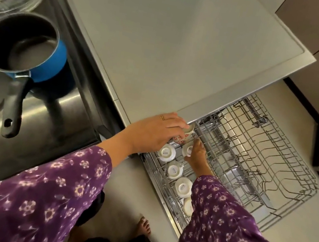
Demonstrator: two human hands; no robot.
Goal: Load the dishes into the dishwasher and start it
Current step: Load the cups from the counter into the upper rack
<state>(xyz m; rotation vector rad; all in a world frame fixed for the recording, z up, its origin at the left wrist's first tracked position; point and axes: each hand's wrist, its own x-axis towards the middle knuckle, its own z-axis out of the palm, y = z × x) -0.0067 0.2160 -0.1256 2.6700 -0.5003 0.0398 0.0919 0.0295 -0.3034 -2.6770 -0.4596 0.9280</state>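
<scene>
White cups [174, 170] stand upturned in a row along the left edge of the pulled-out wire rack [265, 151] as loading proceeds. A red-patterned cup [183, 135] is gripped by the left hand [152, 132] over the row's far end, where the end cup [188, 150] is clasped by the right hand [197, 156]. A free slot is likely needed next.

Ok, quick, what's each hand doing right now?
Left hand: grips the patterned cup.
Right hand: grips a white cup.
</scene>
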